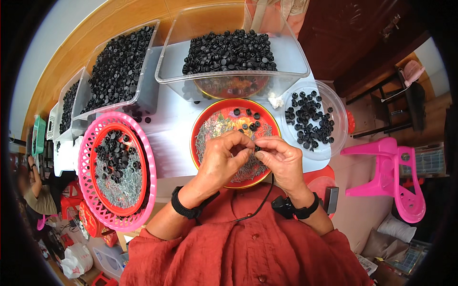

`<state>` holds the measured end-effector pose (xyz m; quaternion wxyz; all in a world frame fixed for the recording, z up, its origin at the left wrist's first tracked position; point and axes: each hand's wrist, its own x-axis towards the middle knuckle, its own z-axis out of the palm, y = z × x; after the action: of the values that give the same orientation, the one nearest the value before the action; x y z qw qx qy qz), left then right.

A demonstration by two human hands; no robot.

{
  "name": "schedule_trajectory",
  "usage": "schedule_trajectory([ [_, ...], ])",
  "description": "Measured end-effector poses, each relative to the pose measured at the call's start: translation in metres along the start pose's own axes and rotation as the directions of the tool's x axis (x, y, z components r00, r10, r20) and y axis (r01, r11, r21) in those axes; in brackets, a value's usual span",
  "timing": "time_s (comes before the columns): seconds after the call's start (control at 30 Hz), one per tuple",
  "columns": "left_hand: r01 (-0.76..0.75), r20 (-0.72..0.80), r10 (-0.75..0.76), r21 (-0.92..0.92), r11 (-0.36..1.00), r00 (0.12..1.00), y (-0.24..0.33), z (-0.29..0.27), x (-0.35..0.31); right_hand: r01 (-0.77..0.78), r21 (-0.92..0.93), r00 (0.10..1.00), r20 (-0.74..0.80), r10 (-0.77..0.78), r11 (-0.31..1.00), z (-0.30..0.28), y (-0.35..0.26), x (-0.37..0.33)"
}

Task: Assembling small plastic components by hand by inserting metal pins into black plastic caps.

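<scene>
Red shirt (253,243), black piece (258,148) pinched in right hand (285,159) — left hand (222,158), fingertips (250,142) nearly together, beside it

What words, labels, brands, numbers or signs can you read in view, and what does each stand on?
None: I can read no text here.
Red round tray: a floral picture, no lettering I can make out.
Black parts in the large clear bin: too small to tell any marking.
Printed paper, lower right: too small and blurred to read.
</scene>
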<state>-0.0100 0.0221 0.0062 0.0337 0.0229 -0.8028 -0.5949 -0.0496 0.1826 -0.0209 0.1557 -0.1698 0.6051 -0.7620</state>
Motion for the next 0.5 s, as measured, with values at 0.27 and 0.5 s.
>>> schedule_trajectory([
  [0.27,-0.109,0.010,0.109,0.114,0.987,0.994,-0.001,0.006,-0.001,-0.130,0.008,0.991,-0.014,0.130,0.991,-0.005,0.007,-0.007],
  [0.5,-0.053,0.084,0.033,0.240,0.969,0.996,0.011,0.002,0.010,-0.187,0.171,0.977,-0.068,0.201,0.967,-0.011,0.013,-0.009],
])
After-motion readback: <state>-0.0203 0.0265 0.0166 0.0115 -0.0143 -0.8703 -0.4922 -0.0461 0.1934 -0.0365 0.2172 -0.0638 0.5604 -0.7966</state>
